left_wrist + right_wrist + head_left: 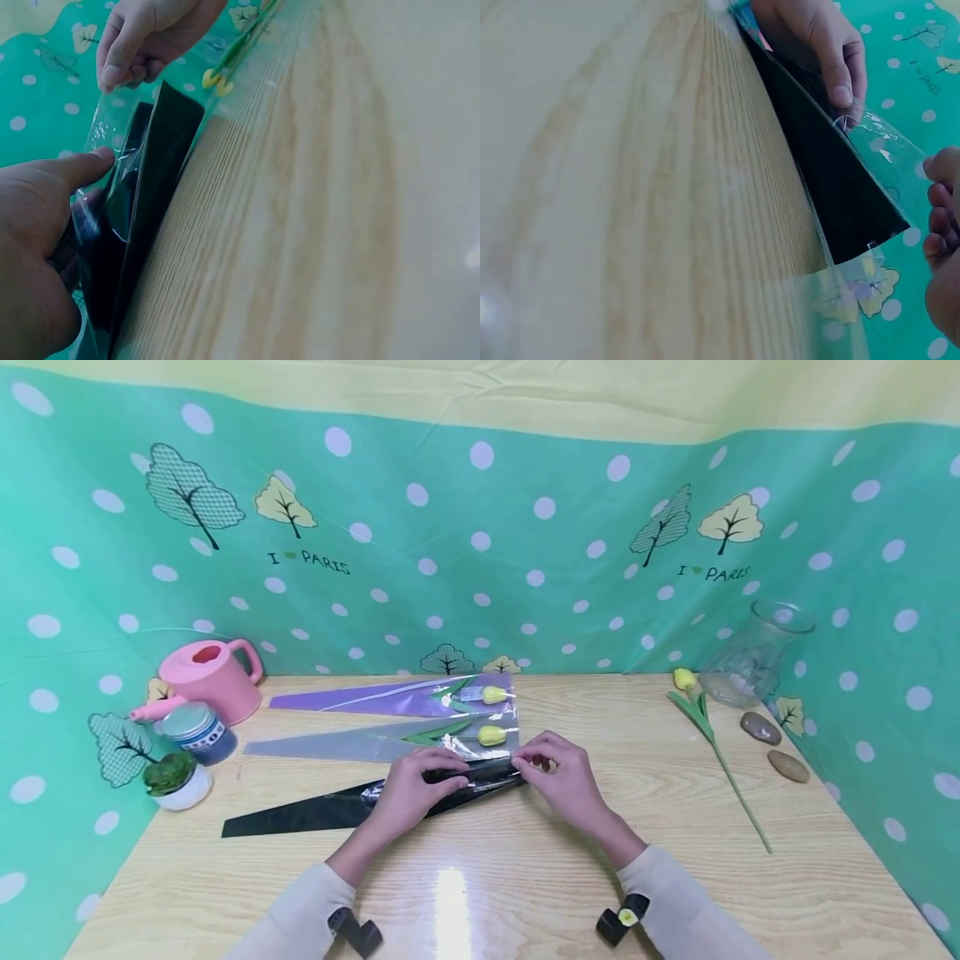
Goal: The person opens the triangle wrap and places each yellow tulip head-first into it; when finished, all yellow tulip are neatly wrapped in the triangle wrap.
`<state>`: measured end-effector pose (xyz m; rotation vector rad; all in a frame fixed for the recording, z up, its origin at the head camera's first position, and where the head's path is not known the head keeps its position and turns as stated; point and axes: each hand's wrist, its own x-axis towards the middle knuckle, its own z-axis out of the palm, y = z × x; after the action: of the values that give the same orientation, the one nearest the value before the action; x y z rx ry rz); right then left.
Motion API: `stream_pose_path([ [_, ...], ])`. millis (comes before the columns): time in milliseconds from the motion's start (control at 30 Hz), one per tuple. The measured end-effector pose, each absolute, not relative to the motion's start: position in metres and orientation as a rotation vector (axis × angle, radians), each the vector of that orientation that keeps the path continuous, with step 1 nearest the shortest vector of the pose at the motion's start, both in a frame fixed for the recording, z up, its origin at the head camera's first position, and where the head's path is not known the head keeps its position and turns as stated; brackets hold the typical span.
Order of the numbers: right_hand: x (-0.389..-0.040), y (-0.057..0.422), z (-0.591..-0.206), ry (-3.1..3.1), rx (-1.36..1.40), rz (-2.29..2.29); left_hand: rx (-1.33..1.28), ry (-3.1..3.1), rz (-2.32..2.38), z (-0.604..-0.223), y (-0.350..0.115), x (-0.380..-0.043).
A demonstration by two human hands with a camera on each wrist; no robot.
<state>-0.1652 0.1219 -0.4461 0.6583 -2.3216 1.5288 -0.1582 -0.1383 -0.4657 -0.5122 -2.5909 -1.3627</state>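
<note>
A long tapered flower sleeve, black with a clear film front, lies slanted on the table, its narrow end to the left. My left hand holds it near the wide end, thumb on the clear side in the left wrist view. With thumb and fingertips my right hand pinches the clear film at the wide end's edge. In both wrist views the film stands apart from the black backing, so the mouth gapes. No flower can be made out inside it.
Behind lie a grey sleeve and a purple sleeve, each with a yellow tulip. A loose tulip, glass vase and two stones are at right. At left stand a pink watering can, a blue jar and a potted succulent.
</note>
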Motion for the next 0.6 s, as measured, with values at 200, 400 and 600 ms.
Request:
stream_pose_path([
  [200, -0.169, 0.130, -0.440, -2.367, 0.556, 1.685, -0.498, -2.578, -1.412, -0.467, -0.141, -0.166],
  [400, -0.179, 0.173, -0.434, -2.382, 0.389, 1.721, -0.502, -2.551, -1.490, -0.471, -0.145, -0.174],
  [600, -0.185, 0.237, -0.433, -2.457, 0.110, 1.632, -0.521, -2.534, -1.486, -0.477, -0.147, -0.178],
])
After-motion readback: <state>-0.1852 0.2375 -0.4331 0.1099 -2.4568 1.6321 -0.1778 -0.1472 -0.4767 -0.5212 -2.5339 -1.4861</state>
